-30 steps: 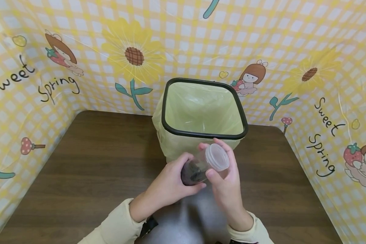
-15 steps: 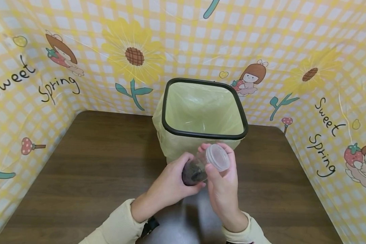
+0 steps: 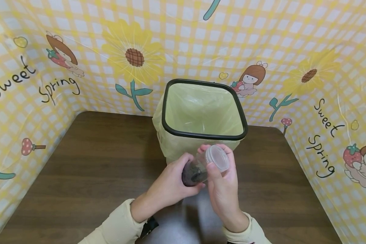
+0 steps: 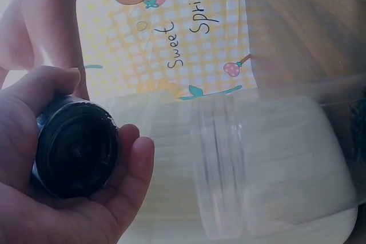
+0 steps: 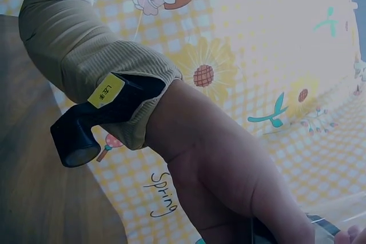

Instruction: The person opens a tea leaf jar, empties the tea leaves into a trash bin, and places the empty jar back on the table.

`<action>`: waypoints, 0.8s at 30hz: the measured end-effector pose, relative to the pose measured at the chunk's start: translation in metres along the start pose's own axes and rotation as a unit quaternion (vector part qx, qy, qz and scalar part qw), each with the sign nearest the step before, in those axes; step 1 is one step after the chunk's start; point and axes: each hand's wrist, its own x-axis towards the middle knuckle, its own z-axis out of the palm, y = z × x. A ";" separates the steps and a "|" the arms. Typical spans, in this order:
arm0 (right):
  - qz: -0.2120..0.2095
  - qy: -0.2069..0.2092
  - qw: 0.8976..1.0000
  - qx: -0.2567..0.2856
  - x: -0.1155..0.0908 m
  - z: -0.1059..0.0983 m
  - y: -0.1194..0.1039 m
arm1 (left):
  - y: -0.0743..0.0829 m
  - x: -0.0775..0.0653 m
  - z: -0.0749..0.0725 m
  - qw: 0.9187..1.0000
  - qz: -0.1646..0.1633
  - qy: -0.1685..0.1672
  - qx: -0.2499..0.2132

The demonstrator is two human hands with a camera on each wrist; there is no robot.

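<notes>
The clear jar (image 3: 196,172), with dark contents, is held in the air near the bin (image 3: 204,136), its lower part gripped in the left hand (image 3: 170,181) and its lid (image 3: 218,158) pinched between thumb and fingers of the right hand (image 3: 225,186). The left wrist view shows also fingers curled around a dark round end (image 4: 77,148), which the head view hides. Only in the right wrist view can I see a yellow label (image 5: 107,90), apparently "L左手", while the cloth (image 3: 186,47) reads "Sweet Spring".
</notes>
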 end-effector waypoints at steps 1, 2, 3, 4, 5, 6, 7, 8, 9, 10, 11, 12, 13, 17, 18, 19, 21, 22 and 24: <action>0.001 -0.002 1.000 -0.002 0.000 -0.001 0.000 | 0.000 0.000 0.000 1.000 0.001 -0.001 0.001; 0.003 -0.003 1.000 -0.005 0.000 -0.001 0.000 | -0.001 0.000 0.000 1.000 0.001 -0.001 0.002; 0.004 -0.006 1.000 -0.007 0.000 -0.001 0.000 | -0.001 0.000 0.000 1.000 0.002 -0.001 0.003; 0.004 -0.008 1.000 -0.009 0.000 -0.002 -0.001 | -0.001 0.000 0.000 1.000 0.002 -0.001 0.004; 0.005 -0.011 1.000 -0.011 0.000 -0.002 -0.001 | -0.001 0.000 0.000 1.000 0.001 -0.001 0.005; 0.007 -0.014 1.000 -0.013 0.001 -0.003 -0.001 | -0.002 0.000 0.000 1.000 0.001 -0.002 0.006; 0.008 -0.016 1.000 -0.015 0.001 -0.003 -0.001 | -0.002 0.001 -0.001 1.000 0.001 -0.002 0.006; 0.010 -0.019 1.000 -0.017 0.001 -0.003 -0.002 | -0.002 0.001 -0.001 1.000 0.000 -0.003 0.007; 0.010 -0.022 1.000 -0.018 0.001 -0.004 -0.002 | -0.002 0.001 -0.001 1.000 0.000 -0.003 0.007; 0.011 -0.024 0.999 -0.019 0.001 -0.004 -0.002 | -0.001 0.001 -0.001 1.000 -0.001 -0.003 0.007; 0.013 -0.027 0.999 -0.020 0.001 -0.004 -0.002 | -0.001 0.001 -0.001 1.000 -0.001 -0.004 0.008; 0.014 -0.030 0.999 -0.020 0.001 -0.005 -0.003 | -0.001 0.001 -0.001 1.000 -0.001 -0.004 0.007; 0.015 -0.031 0.999 -0.021 0.001 -0.004 -0.003 | -0.001 0.001 -0.002 1.000 -0.001 -0.005 0.007; 0.018 -0.037 0.999 -0.022 0.001 -0.004 -0.005 | -0.001 0.001 -0.002 1.000 -0.002 -0.007 0.007; 0.018 -0.039 0.999 -0.020 0.000 -0.004 -0.005 | -0.001 0.001 -0.002 1.000 -0.002 -0.007 0.007; 0.018 -0.040 0.999 -0.019 0.000 -0.004 -0.005 | -0.001 0.001 -0.002 1.000 -0.003 -0.008 0.008; 0.018 -0.042 0.999 -0.017 0.000 -0.005 -0.005 | -0.001 0.001 -0.002 1.000 -0.004 -0.009 0.007; 0.018 -0.042 0.999 -0.016 0.000 -0.005 -0.005 | -0.001 0.000 -0.002 1.000 -0.005 -0.009 0.007; 0.018 -0.044 0.999 -0.013 0.000 -0.005 -0.005 | -0.001 0.000 -0.002 1.000 -0.007 -0.010 0.007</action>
